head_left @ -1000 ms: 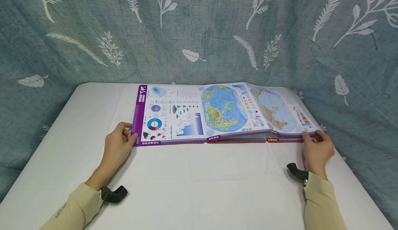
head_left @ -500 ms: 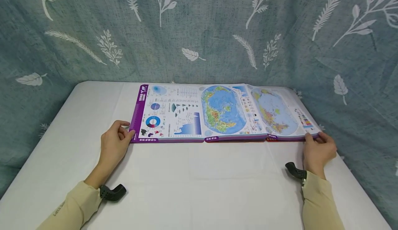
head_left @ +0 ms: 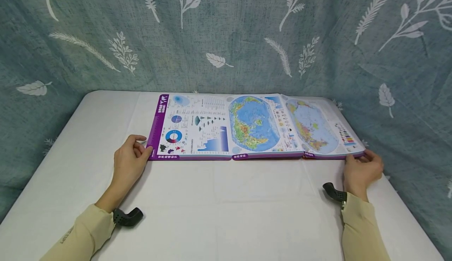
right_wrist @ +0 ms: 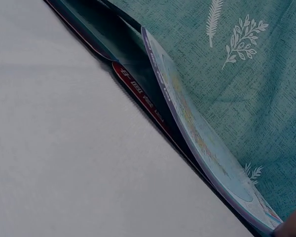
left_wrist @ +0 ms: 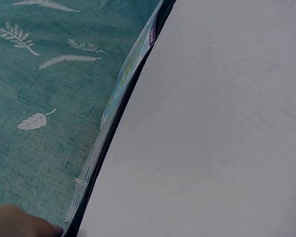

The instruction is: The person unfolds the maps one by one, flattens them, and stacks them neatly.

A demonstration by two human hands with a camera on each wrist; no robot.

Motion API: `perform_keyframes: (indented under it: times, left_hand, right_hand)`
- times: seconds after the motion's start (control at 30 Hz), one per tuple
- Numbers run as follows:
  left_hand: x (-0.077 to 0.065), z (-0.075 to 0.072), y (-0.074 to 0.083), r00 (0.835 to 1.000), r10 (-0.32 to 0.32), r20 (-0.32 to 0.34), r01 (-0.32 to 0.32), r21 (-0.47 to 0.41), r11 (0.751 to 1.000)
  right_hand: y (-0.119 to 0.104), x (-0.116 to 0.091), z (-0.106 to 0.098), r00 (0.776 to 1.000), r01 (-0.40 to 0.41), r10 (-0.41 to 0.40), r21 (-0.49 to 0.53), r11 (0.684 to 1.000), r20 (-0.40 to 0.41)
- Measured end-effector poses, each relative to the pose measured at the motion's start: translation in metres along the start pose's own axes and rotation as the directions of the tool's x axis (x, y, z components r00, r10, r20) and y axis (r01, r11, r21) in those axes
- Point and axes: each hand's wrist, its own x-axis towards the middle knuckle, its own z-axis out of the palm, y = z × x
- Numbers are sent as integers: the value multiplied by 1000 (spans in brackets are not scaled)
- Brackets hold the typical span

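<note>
A folding map lies sideways across the far part of the table, with world maps and charts on its panels and a purple border. My left hand pinches its near left corner, thumb at the purple edge. At the near right corner, my right hand pinches the map's edge. In the right wrist view, the upper layer bows up over a lower layer with a red label, leaving a dark gap. Only a bit of each hand shows in the wrist views.
A white cloth covers the table. Behind it hangs a green-blue curtain with white leaf prints, close to the map's far edge. Black curved devices sit at the left wrist and right wrist.
The map's upper layer has come down and lines up with the lower one, hiding the red labels in the head view. The left hand has shifted slightly left, the right hand slightly right.
</note>
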Motion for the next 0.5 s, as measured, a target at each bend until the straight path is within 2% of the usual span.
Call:
perform_keyframes:
  times: [0.1,0.2,0.3,0.4,0.5]
  left_hand:
    - [0,0,0,1000,0,-4,0,-1,1000]
    - [0,-1,-1,1000,2,-6,-2,0,1000]
    - [-1,1,-2,1000,0,-2,0,0,1000]
    - [-1,3,-3,1000,-10,2,10,-3,1000]
    - [0,6,-3,1000,-20,3,20,-9,1000]
  right_hand:
    - [0,0,1,1000,-12,12,-25,1000,4]
    - [1,-1,2,1000,18,-18,-64,998,0]
    - [3,-1,3,993,113,-115,-90,989,-7]
    - [3,-1,5,965,258,-260,-59,964,-28]
    - [3,-2,6,914,403,-403,-10,915,-47]
